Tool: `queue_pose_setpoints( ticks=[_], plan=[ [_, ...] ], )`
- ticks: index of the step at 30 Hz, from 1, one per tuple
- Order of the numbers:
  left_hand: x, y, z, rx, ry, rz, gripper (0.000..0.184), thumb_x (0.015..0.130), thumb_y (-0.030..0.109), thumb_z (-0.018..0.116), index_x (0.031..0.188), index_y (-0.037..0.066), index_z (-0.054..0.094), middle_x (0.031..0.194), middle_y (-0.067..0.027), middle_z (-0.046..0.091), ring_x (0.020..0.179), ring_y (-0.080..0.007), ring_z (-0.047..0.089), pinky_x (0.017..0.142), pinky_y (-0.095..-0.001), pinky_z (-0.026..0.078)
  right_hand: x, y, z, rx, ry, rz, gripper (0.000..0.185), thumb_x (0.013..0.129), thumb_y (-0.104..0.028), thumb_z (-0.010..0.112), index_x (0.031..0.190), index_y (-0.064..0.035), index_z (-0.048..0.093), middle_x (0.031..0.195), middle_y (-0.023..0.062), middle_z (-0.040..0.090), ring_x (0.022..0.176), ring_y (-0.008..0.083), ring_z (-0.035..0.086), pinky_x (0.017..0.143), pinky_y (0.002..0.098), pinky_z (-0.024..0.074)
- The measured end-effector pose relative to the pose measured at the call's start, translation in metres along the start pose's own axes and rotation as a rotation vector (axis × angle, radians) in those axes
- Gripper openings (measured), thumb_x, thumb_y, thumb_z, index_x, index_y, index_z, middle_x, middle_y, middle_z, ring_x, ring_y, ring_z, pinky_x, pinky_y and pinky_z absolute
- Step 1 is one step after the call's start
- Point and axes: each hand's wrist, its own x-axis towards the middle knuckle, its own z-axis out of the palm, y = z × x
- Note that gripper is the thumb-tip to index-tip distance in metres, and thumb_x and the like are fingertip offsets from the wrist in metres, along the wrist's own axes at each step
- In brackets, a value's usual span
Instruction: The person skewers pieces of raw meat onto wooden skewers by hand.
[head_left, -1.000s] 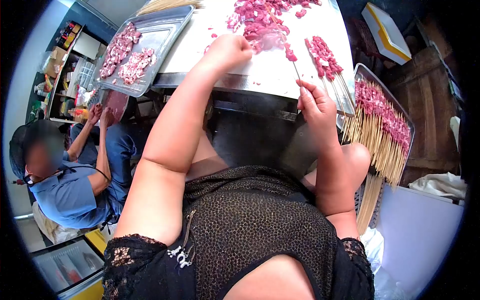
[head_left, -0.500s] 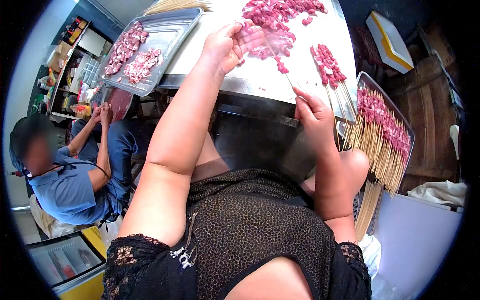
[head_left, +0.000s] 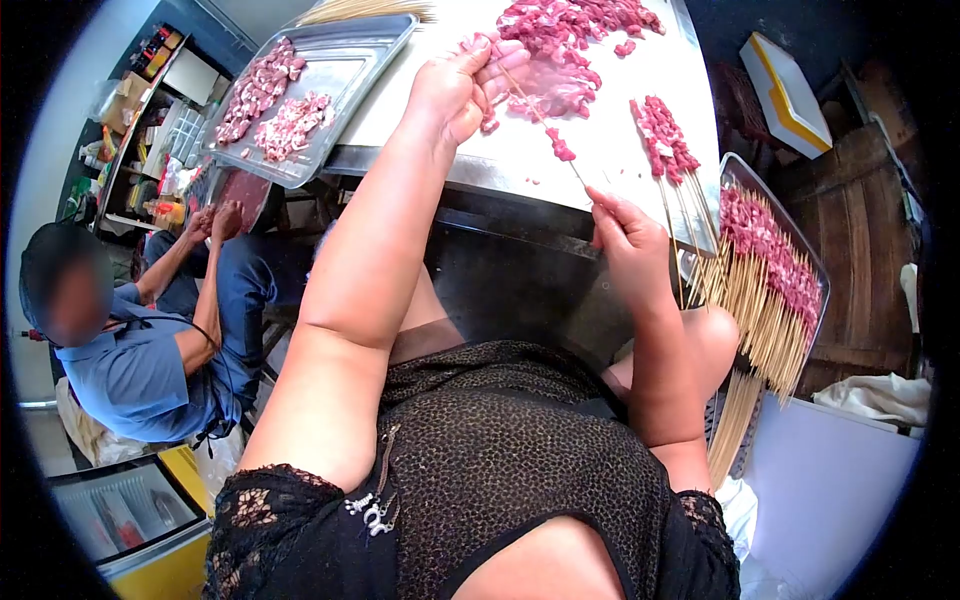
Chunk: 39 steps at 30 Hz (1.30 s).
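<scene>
My right hand (head_left: 632,232) is closed on the lower end of a thin wooden skewer (head_left: 576,172), which slants up and left over the steel table's front edge. A small cluster of red meat pieces (head_left: 561,146) sits partway along it. At the skewer's upper tip my left hand (head_left: 468,88) is turned palm up, thumb and fingers closed around what looks like a piece of meat, mostly hidden by the fingers. Beyond it lies a heap of raw cut meat (head_left: 560,70). Several loaded meat skewers (head_left: 664,140) rest on the table to the right.
A metal tray (head_left: 345,90) with two meat piles stands at the left. Another tray (head_left: 822,270) at the right holds many loaded skewers. Bare skewers (head_left: 735,425) hang below it. A person in a blue shirt (head_left: 135,375) sits at the left, both hands raised together.
The left hand's fingers have drawn in around the skewer's tip. The meat cluster sits slightly lower in view, and the whole view has shifted a little. My right hand keeps its hold.
</scene>
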Motion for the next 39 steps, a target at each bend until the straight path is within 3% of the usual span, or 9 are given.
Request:
queue_pose_setpoints(
  ticks=[14,16,24,30,34,39],
  plan=[
    [-0.008,-0.004,0.005,0.01,-0.131,-0.136,0.025,0.095,0.012,0.041,0.109,-0.006,0.048,0.109,-0.0255,0.056,0.103,-0.035,0.057,0.09,-0.0458,0.049,0.001,0.006,-0.006,-0.001,0.058,-0.017,0.023,0.088,-0.004,0.055,0.109,-0.0019,0.063,0.067,-0.0045,0.05,0.058,0.0032,0.043,0.053,0.0172,0.0354],
    [-0.01,-0.003,0.005,0.009,-0.176,-0.175,0.025,0.095,0.013,0.041,0.109,-0.006,0.049,0.11,-0.0258,0.056,0.103,-0.0351,0.057,0.09,-0.0459,0.048,0.002,0.008,-0.009,-0.056,0.107,-0.103,0.021,0.086,-0.008,0.059,0.105,-0.0058,0.065,0.059,-0.0016,0.051,0.052,0.004,0.045,0.049,0.0202,0.0381],
    [-0.014,-0.005,0.004,0.098,-0.262,-0.199,0.028,0.094,0.015,0.045,0.11,-0.007,0.051,0.108,-0.0246,0.058,0.1,-0.0334,0.06,0.087,-0.0443,0.05,0.0,0.005,-0.009,0.019,0.077,-0.067,0.022,0.086,-0.006,0.058,0.107,-0.0049,0.065,0.062,-0.0031,0.051,0.055,0.0037,0.045,0.05,0.0189,0.0372],
    [-0.02,-0.012,0.009,0.271,-0.252,-0.12,0.031,0.093,0.015,0.047,0.113,-0.008,0.05,0.108,-0.0232,0.059,0.101,-0.0311,0.06,0.084,-0.0385,0.052,0.001,0.012,-0.005,0.168,0.067,-0.023,0.022,0.087,-0.005,0.055,0.108,-0.0031,0.064,0.067,-0.0037,0.052,0.056,0.0035,0.044,0.051,0.0174,0.0362],
    [-0.015,-0.004,0.006,0.032,-0.143,-0.07,0.03,0.093,0.014,0.047,0.114,-0.007,0.049,0.106,-0.0239,0.059,0.097,-0.0316,0.061,0.083,-0.0398,0.053,0.0,0.009,-0.004,0.149,0.048,-0.013,0.024,0.088,-0.005,0.056,0.111,-0.0004,0.061,0.07,-0.0045,0.051,0.059,0.0029,0.043,0.053,0.0164,0.0345],
    [-0.015,-0.003,0.005,0.116,-0.12,-0.029,0.026,0.094,0.013,0.043,0.108,-0.007,0.05,0.104,-0.0257,0.059,0.094,-0.0324,0.062,0.081,-0.0405,0.054,0.001,0.015,0.0,0.1,0.075,-0.063,0.022,0.087,-0.006,0.056,0.108,-0.0038,0.064,0.064,-0.0043,0.051,0.055,0.003,0.043,0.05,0.0177,0.0364]
  ],
)
